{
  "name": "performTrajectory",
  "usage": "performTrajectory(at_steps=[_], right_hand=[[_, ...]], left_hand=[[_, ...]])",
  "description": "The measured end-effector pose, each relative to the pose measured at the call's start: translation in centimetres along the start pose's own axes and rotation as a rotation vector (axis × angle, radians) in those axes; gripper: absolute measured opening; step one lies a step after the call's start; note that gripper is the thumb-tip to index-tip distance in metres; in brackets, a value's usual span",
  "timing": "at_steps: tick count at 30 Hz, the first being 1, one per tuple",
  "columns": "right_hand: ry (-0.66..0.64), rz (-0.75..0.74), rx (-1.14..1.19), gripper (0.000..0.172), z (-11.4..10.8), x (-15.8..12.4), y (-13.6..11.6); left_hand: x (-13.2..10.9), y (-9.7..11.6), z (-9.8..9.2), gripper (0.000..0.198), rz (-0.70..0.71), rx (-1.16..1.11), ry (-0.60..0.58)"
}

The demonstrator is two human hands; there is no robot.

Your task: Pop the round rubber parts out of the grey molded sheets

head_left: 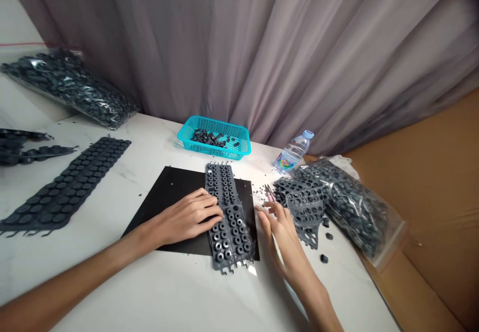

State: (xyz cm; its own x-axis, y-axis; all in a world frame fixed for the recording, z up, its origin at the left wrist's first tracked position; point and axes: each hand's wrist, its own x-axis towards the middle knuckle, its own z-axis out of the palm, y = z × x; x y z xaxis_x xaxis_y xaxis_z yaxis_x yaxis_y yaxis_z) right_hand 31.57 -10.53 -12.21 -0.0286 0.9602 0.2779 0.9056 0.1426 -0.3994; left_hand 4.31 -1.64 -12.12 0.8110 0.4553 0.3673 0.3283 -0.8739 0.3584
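A dark grey moulded rubber sheet (228, 187) with rows of ring-shaped parts lies lengthwise across a black mat (168, 187). My left hand (196, 212) holds it at the left edge, fingers bent together over its middle rows. To the right of the sheet, my right hand (279, 227) is just above the table with thumb and fingers curled together. A pale, thin edge shows along that palm, but what it belongs to cannot be made out. Just beyond its fingertips lie small pink-handled snips (270, 194), partly hidden.
A turquoise basket (245, 151) holds small black parts. A water bottle (294, 152), a perforated rubber sheet (305, 204) and a filled plastic bag (348, 207) stand or lie right. Another rubber sheet (71, 182) and filled bag (71, 85) lie left. Curtains (224, 47) hang behind.
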Motion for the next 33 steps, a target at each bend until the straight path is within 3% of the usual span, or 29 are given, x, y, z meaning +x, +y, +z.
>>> performTrajectory(at_steps=[3,8,12,16,18,23,27,30,33], right_hand=[[0.002,-0.027,0.049,0.034,0.0,0.0,-0.1],[-0.334,-0.035,0.308,0.026,-2.1,0.0,-1.4],[-0.535,-0.038,0.417,0.001,-3.3,-0.5,-1.4],[-0.623,-0.072,0.446,0.024,-3.7,-0.8,-1.0],[-0.618,-0.075,0.443,0.025,-3.7,-0.8,-1.2],[-0.581,-0.046,0.447,0.007,-3.3,-0.6,-1.8],[-0.522,-0.039,0.483,0.016,-3.3,-0.4,-2.4],[-0.336,-0.071,0.501,0.018,-2.9,-0.4,-2.8],[-0.115,-0.111,0.528,0.017,-2.0,-0.4,-3.0]], left_hand=[[0.0,0.0,0.4,0.023,0.010,-0.005,0.037],[-0.3,-0.8,0.8,0.030,-0.116,0.028,0.052],[-0.6,-1.4,0.9,0.046,-0.165,-0.006,0.019],[-0.7,-1.4,0.8,0.049,-0.198,-0.031,-0.002],[-0.7,-1.4,0.8,0.049,-0.202,-0.031,-0.010],[-0.4,-1.3,0.0,0.057,-0.204,0.019,0.014],[-0.1,0.5,-0.4,0.069,-0.170,-0.017,0.021],[-0.1,3.0,0.4,0.075,-0.074,-0.116,0.009],[-0.2,4.9,1.6,0.094,-0.014,-0.190,0.059]])
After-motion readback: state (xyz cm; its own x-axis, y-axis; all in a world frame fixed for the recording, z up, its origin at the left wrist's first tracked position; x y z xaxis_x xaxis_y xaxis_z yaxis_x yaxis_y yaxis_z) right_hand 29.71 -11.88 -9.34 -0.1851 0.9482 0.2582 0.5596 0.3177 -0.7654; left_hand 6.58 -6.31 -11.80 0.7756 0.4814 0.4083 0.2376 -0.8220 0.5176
